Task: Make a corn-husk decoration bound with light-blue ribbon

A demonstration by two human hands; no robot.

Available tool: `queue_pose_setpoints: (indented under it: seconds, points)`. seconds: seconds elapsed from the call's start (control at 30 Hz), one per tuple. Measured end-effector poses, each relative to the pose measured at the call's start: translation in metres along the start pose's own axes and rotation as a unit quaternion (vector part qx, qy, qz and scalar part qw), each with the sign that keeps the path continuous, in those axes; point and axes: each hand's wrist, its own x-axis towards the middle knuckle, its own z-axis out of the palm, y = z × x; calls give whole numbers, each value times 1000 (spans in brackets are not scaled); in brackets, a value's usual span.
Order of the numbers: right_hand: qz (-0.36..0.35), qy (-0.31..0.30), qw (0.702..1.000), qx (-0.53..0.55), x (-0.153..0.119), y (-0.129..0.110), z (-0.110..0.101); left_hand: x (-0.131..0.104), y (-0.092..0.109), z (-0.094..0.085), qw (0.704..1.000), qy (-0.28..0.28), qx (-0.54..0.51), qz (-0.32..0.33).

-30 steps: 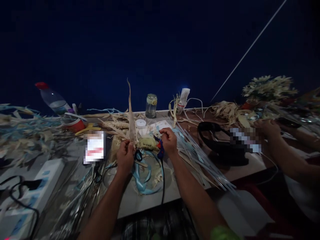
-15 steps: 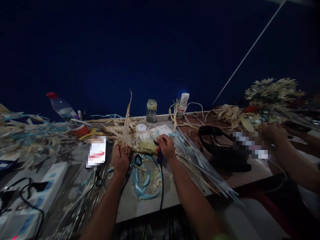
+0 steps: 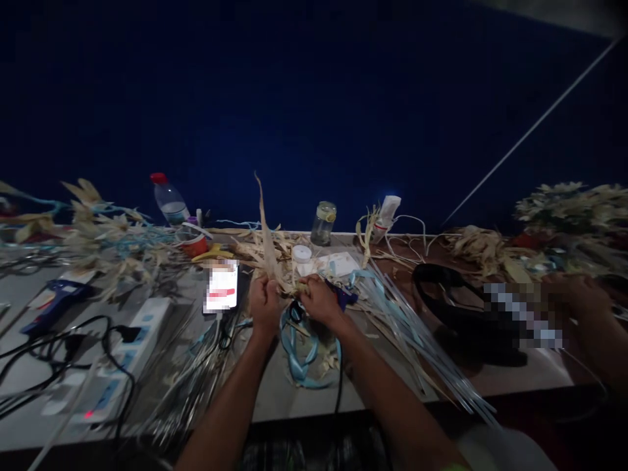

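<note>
At the middle of the table, my left hand (image 3: 265, 304) is closed round the lower end of a tall dry husk leaf (image 3: 267, 242), whose thin tip points up. My right hand (image 3: 318, 299) is closed close beside it, fingers on a small greenish husk piece (image 3: 300, 288) that is mostly covered. Light blue ribbon (image 3: 298, 360) lies in loops on the table just below both hands. A dark blue tool (image 3: 346, 296) with a black cable is behind my right wrist.
A lit phone (image 3: 220, 288) and a white power strip (image 3: 132, 353) are at left. Glass jar (image 3: 324, 224) and white round lid (image 3: 301, 254) stand behind my hands. Clear rods (image 3: 422, 333) and black headphones (image 3: 466, 314) lie at right, beside another person's hand (image 3: 581, 304).
The view has swung left, so things appear further right. My right hand has moved closer to my left hand and now covers much of the greenish piece.
</note>
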Motion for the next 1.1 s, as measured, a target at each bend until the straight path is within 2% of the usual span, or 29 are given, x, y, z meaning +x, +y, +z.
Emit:
queue_pose_setpoints:
  seconds: [0.17, 0.33, 0.57, 0.7, 0.83, 0.93, 1.0, 1.1]
  points:
    - [24, -82, 987, -136, 19, -20, 10, -3, 9, -1, 998, -44, 43, 12]
    - [15, -155, 971, -183, 52, -33, 8, -2, 6, -2, 997, -34, 58, 25]
    - [-4, -76, 965, -249, 109, -28, -35, -1, 3, -3, 996, -36, 81, 19]
    - [11, -56, 967, -248, 131, -16, -46, -2, 6, -2, 996, -33, 87, 11]
    - [43, -24, 978, -201, 136, -7, -42, -1, 2, -2, 997, -28, 75, 17]
    - [38, 19, 994, -104, 130, -4, -43, 1, 3, -2, 996, -33, 79, 19]
    - [26, 37, 999, 3, 116, -3, -47, 1, 5, -2, 995, -38, 88, 18]
    - [29, 28, 987, 156, 78, -2, -54, 0, 8, -3, 996, -48, 72, 2]
